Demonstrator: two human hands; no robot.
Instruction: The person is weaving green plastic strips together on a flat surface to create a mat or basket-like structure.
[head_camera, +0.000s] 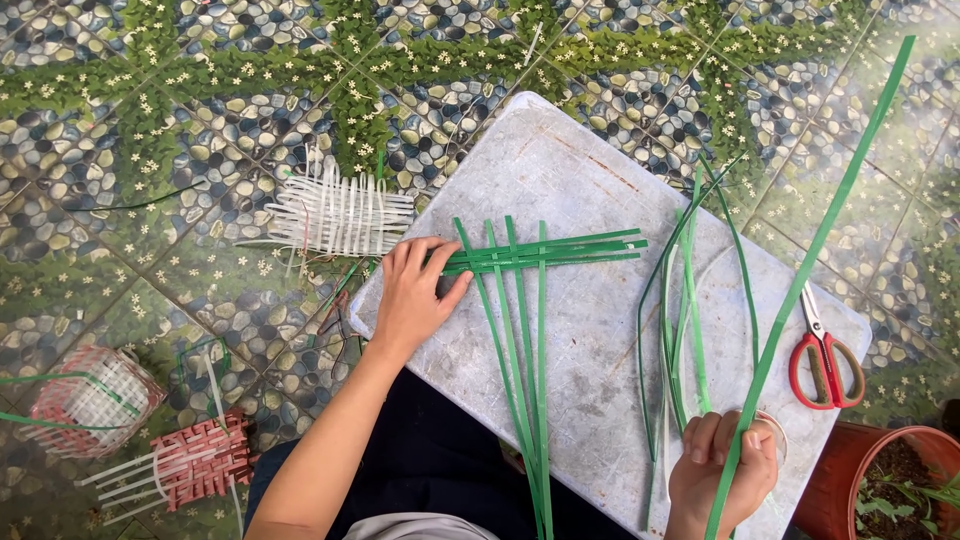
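At the far left, on the patterned tile floor, lie a small white-and-red woven basket and a red woven piece with white strip ends sticking out. Further up, a flat white woven mat rests just beside the corner of the grey board, which serves as the bench. The left hand lies flat, fingers spread, pressing down the left ends of the crossed green strips where the horizontal ones meet the upright ones; these sit near the board's left edge, and the long tails run down over its near edge. The middle of the board is bare. To the right, a loose bundle of green strips curves across it. The right hand is closed around a single long green strip that slants up past the board's right side. Red-handled scissors lie at the right edge, and a brown pot stands at the lower right corner.
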